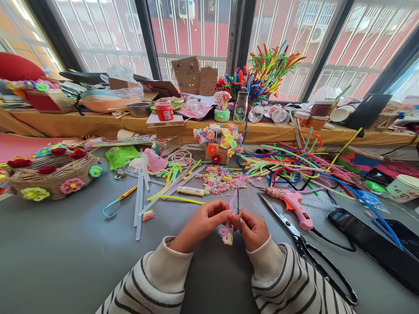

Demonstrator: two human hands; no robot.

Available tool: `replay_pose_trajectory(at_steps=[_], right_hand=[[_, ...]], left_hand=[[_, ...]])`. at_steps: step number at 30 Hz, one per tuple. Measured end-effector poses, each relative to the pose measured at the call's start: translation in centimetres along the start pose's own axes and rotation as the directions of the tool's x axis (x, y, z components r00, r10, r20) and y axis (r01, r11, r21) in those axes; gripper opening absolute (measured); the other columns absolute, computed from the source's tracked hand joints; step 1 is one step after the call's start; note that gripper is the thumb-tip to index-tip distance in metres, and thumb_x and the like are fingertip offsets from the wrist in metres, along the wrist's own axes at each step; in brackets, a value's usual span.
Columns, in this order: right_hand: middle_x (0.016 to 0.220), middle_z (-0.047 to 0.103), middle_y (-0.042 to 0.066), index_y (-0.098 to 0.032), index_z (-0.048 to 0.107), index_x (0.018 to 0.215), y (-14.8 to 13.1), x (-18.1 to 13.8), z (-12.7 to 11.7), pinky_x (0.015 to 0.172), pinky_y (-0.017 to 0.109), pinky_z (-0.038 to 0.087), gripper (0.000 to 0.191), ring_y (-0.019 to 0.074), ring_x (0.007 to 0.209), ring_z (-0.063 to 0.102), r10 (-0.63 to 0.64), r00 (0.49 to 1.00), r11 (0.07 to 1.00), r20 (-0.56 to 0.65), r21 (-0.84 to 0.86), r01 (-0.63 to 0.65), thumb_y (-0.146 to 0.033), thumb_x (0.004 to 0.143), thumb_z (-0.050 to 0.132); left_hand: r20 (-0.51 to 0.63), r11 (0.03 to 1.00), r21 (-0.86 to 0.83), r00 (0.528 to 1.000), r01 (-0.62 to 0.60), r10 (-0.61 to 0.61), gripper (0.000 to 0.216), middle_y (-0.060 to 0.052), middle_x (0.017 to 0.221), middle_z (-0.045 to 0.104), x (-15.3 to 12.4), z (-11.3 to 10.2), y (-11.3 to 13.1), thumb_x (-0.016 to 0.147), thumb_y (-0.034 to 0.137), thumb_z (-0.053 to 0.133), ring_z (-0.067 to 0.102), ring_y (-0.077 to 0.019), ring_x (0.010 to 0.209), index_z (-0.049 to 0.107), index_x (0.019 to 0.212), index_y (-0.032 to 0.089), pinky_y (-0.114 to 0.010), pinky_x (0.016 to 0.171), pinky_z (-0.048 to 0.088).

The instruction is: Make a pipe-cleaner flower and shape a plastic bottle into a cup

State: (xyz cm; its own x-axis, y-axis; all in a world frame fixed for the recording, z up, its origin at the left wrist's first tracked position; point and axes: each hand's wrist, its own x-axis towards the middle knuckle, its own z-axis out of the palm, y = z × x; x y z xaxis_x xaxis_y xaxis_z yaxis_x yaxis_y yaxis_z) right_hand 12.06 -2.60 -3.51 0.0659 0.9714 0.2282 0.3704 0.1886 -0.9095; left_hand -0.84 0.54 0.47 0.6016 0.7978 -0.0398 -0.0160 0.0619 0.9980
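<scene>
Both hands meet low over the grey table (65,253). My left hand (201,224) pinches a lilac pipe cleaner (233,201) whose free end sticks up, and a small coiled pink and cream flower (226,234) hangs below the fingers. My right hand (252,229) is closed on the same piece together with a thin dark stick (238,200) that stands upright. Striped sleeves cover both forearms.
Black scissors (304,248) and a pink glue gun (293,203) lie right of my hands, with a dark phone (376,244) further right. A tangle of coloured pipe cleaners (294,163) spreads behind. A woven flower basket (54,174) sits left. Clear glue sticks (140,200) lie centre-left.
</scene>
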Motion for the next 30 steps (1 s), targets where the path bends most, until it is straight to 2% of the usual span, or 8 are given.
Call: replay_pose_trajectory(at_steps=[5,11,18,22,27,30], right_hand=[[0.049,0.040,-0.002,-0.017,0.038,0.051,-0.23,-0.18,0.06,0.046,0.021,0.030,0.042,0.0090,0.048,0.036,-0.029,0.995,0.998,0.099,0.066,0.022,-0.054,0.069,0.033],[0.050,0.040,-0.001,-0.017,0.038,0.053,-0.49,-0.21,0.03,0.045,0.021,0.030,0.041,0.0098,0.049,0.037,-0.057,0.962,0.998,0.266,0.002,0.059,-0.054,0.070,0.032],[0.048,0.038,-0.002,-0.016,0.043,0.056,-0.37,-0.19,0.27,0.045,0.021,0.029,0.041,0.0096,0.047,0.035,-0.049,0.975,0.997,0.216,-0.046,0.060,-0.054,0.069,0.033],[0.045,0.035,-0.003,-0.017,0.037,0.051,0.08,-0.22,0.24,0.043,0.021,0.026,0.040,0.0085,0.043,0.032,-0.046,0.964,0.996,0.261,-0.065,0.065,-0.053,0.070,0.033],[0.042,0.029,-0.005,-0.020,0.027,0.048,0.31,-0.42,0.24,0.042,0.021,0.023,0.041,0.0077,0.041,0.027,-0.042,0.983,0.995,0.180,-0.081,0.058,-0.053,0.070,0.035],[0.042,0.030,-0.005,-0.019,0.028,0.048,0.23,-0.48,0.27,0.042,0.021,0.023,0.041,0.0079,0.041,0.027,-0.048,0.976,0.998,0.210,-0.031,0.056,-0.054,0.069,0.033]], left_hand=[[-0.105,0.998,0.003,0.992,-0.064,0.064,0.011,0.005,0.057,0.042,-0.09,-0.01,0.21,0.070,0.025,0.047,0.039,-0.0063,0.056,0.044,0.067,0.015,-0.019,0.055,0.032],[-0.115,0.998,-0.006,0.991,-0.064,0.063,0.013,0.004,0.057,0.042,-0.09,-0.05,0.02,0.070,0.027,0.046,0.039,-0.0069,0.054,0.043,0.066,0.015,-0.020,0.053,0.033],[-0.108,0.990,0.087,0.987,-0.108,0.118,0.011,0.004,0.057,0.041,-0.24,0.27,0.05,0.070,0.025,0.045,0.037,-0.0068,0.053,0.044,0.066,0.014,-0.019,0.051,0.031],[-0.134,0.990,0.084,0.984,-0.111,0.121,0.011,0.004,0.057,0.039,-0.32,0.21,0.24,0.070,0.024,0.045,0.036,-0.0066,0.054,0.043,0.065,0.014,-0.019,0.052,0.030],[-0.126,0.988,0.058,0.981,-0.143,0.149,0.013,0.005,0.056,0.037,-0.29,0.09,0.29,0.071,0.024,0.045,0.035,-0.0065,0.053,0.043,0.063,0.014,-0.019,0.052,0.030],[-0.117,0.987,0.056,0.981,-0.152,0.157,0.012,0.004,0.057,0.039,-0.32,0.05,0.22,0.071,0.024,0.044,0.037,-0.0071,0.054,0.043,0.064,0.014,-0.020,0.053,0.031]])
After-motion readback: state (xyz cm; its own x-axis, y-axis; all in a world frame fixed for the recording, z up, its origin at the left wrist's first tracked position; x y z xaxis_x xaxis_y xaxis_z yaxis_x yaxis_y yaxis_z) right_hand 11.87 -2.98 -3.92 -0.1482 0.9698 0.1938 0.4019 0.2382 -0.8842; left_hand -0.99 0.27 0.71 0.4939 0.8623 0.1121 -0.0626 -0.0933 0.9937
